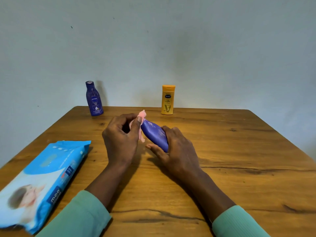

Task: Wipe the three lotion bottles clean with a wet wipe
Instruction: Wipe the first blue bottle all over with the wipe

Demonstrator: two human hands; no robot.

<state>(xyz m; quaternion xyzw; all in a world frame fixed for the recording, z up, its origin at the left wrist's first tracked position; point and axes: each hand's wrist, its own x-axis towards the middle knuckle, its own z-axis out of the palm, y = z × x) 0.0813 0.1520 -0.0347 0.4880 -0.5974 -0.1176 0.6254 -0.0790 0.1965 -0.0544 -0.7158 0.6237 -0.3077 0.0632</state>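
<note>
Two upright bottles (94, 100) (168, 100) — labels read NIVEA, Vaseline.

Nivea bottle (94, 100) stands left of Vaseline bottle (168, 100), behind wipes pack (42, 177).

The pack (42, 177) is taking up the table's (239, 151) near left corner. A blue bottle (94, 100) and a yellow bottle (168, 100) are standing well apart at the far edge. The left hand (121, 139), pinching a wipe (142, 115), and the right hand (177, 147), gripping a purple bottle (153, 134), are filling the centre. Bare wood is stretching along the right side.
</note>
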